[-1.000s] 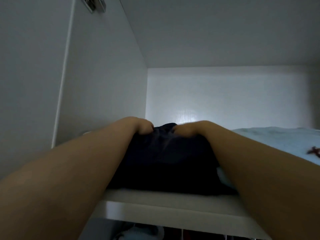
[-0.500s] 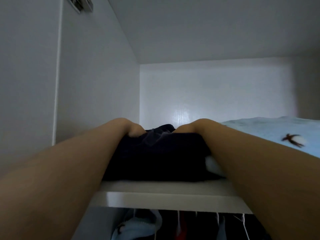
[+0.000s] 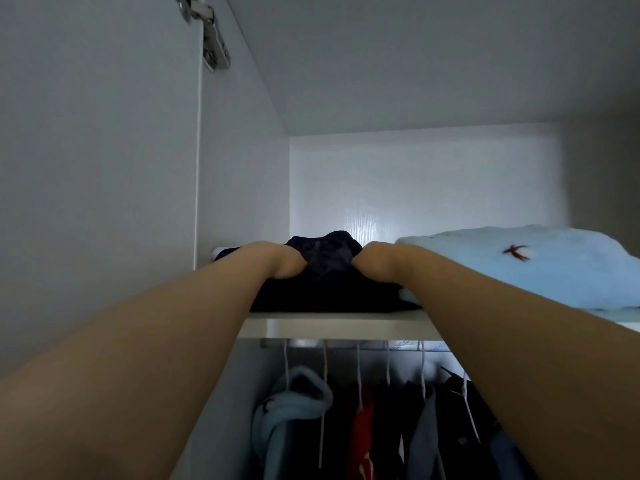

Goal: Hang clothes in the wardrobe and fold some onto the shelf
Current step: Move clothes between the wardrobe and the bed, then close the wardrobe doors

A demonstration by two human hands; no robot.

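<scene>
A folded dark navy garment (image 3: 329, 282) lies on the white top shelf (image 3: 339, 325) of the wardrobe, against the left wall. Both my arms reach up over the shelf edge. My left hand (image 3: 277, 259) presses on the garment's left side and my right hand (image 3: 375, 261) on its right side. Their fingers curl down into the fabric and are hidden behind the wrists. A ridge of the dark cloth bunches up between the two hands.
A folded light blue garment (image 3: 540, 268) with a small dark bird motif fills the shelf's right part, touching the dark one. Below the shelf several clothes hang on white hangers (image 3: 323, 368) from a rail, among them a light blue hoodie (image 3: 291, 407) and a red top (image 3: 363, 431). A door hinge (image 3: 211, 36) sits top left.
The view has tilted down, so the shelf's front edge and the hanging clothes below show more. Both hands stay pressed on the dark garment, which sits a little deeper on the shelf.
</scene>
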